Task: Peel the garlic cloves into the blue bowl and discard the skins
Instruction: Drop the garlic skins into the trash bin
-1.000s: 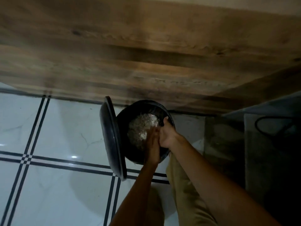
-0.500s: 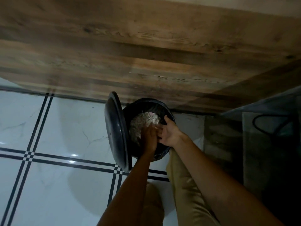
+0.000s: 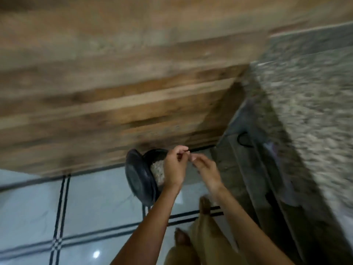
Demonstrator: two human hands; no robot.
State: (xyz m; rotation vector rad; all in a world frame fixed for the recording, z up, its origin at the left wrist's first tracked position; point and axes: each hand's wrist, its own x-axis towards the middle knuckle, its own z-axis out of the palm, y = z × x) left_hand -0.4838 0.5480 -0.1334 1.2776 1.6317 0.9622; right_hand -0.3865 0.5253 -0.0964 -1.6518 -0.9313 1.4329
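Down at lower centre, on the white tiled floor (image 3: 38,207), a black bin (image 3: 155,153) stands with its lid (image 3: 138,178) swung open to the left and pale garlic skins (image 3: 159,170) inside. Overlapping its right side, the left hand (image 3: 173,169) has curled fingers, but the blur hides whether it grasps anything. The right hand (image 3: 206,169) is relaxed, its fingertips meeting the left's.
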